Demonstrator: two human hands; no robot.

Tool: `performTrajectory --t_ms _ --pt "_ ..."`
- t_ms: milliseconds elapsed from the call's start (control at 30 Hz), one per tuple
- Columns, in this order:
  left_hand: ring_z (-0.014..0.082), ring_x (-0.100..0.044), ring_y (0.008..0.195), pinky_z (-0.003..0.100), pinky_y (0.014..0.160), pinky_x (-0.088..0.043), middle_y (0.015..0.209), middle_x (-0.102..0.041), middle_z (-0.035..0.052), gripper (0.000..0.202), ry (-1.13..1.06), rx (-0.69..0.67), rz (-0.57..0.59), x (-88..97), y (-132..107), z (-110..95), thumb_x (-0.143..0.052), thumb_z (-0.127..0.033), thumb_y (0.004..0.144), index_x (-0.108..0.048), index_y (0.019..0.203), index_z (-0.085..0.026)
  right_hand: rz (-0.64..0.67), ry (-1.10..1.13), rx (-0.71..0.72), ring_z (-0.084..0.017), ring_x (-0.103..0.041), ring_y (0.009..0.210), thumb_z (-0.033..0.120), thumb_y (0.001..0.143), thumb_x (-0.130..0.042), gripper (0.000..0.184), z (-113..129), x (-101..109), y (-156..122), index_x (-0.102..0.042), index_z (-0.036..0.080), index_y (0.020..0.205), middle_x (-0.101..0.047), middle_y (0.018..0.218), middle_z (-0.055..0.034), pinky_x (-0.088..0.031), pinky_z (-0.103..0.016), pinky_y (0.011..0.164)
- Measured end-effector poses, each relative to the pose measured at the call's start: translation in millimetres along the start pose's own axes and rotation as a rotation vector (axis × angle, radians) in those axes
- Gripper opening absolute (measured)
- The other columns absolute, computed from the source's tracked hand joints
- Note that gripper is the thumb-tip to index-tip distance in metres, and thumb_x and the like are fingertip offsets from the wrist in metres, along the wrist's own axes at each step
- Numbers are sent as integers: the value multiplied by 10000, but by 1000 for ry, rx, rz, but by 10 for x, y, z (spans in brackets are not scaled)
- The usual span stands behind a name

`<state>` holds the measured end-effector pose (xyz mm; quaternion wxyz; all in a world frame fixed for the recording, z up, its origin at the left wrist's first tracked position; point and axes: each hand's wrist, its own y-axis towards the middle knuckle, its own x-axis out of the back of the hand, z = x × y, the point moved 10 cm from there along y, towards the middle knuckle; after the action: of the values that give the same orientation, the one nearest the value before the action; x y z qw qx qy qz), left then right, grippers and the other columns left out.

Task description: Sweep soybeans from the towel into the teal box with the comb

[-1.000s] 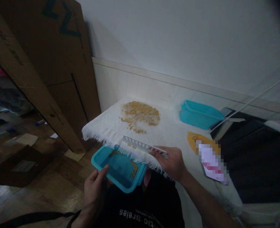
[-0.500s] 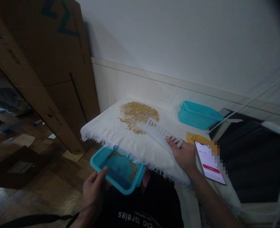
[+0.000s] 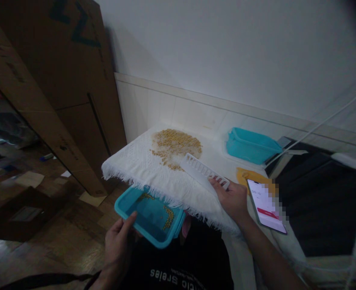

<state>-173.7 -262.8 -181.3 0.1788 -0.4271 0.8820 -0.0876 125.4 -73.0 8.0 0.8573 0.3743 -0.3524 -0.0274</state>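
Observation:
My left hand [image 3: 119, 240] grips the near left rim of a blue plastic container [image 3: 150, 223], thumb over the edge. The container sits below the fringed front edge of a white cloth [image 3: 135, 161], with some yellow soybeans [image 3: 168, 217] in its far and right corners. In my right hand [image 3: 230, 197] is a white slotted plastic tray [image 3: 200, 169], held tilted by its near end. The tray's far end meets the near side of a pile of soybeans [image 3: 178, 141] mixed with white grains, spread on the cloth.
A second blue container [image 3: 252, 146] stands at the back right by the wall. A phone [image 3: 267, 207] lies right of my right hand, over something yellow [image 3: 243, 175]. A tall cardboard box [image 3: 84, 80] rises at the left. A white cable [image 3: 319, 125] crosses the right side.
My right hand and the slotted tray have shifted slightly toward me and to the left. The left hand and its container have stayed in place.

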Motion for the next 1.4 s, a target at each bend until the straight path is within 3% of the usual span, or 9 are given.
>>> performTrajectory --t_ms 100,500,700,833,1067,1233,1400 --pt "121 -487 409 243 424 -420 469 -553 -32 409 -56 79 19 -9 10 102 -865 -503 621 -613 588 -183 -7 -5 -10 -158 -616 437 504 912 -608 435 -24 9 -2 -796 144 754 -676 516 -23 -437 -222 447" --pt "110 -472 410 231 420 -385 472 -565 -35 403 -87 84 21 3 14 120 -884 -487 620 -627 604 -177 36 59 49 -107 -512 388 436 914 -630 459 125 -51 -15 -665 149 558 -521 427 26 -364 -210 423" --pt "120 -473 404 237 407 -346 476 -575 -27 389 -69 82 34 -6 26 124 -873 -489 639 -646 647 -173 90 97 -9 -134 -569 426 435 918 -620 406 115 -70 -48 -732 158 643 -612 479 9 -425 -225 457" --pt "120 -487 417 244 435 -392 485 -572 -31 399 -85 90 37 -1 29 148 -875 -486 642 -621 623 -179 112 127 -26 -145 -592 445 445 913 -618 401 120 -88 -45 -749 161 663 -644 505 2 -438 -232 466" --pt "111 -452 392 236 401 -346 464 -549 -42 386 -94 98 46 -31 -1 116 -874 -483 640 -637 649 -179 97 121 -32 -151 -596 440 453 902 -621 406 119 -61 -52 -759 159 658 -647 502 -3 -426 -228 440" --pt "117 -481 406 244 431 -408 475 -556 -38 393 -91 81 28 -23 2 94 -879 -480 622 -626 626 -179 102 67 -47 -161 -612 450 467 906 -616 416 85 -14 -85 -763 166 659 -644 498 -3 -435 -231 444" --pt "119 -480 405 241 417 -383 492 -592 -18 391 -60 79 40 -20 16 120 -864 -500 642 -646 650 -175 106 85 -25 -155 -596 435 478 902 -614 445 125 11 -88 -733 170 604 -619 473 0 -434 -230 438"
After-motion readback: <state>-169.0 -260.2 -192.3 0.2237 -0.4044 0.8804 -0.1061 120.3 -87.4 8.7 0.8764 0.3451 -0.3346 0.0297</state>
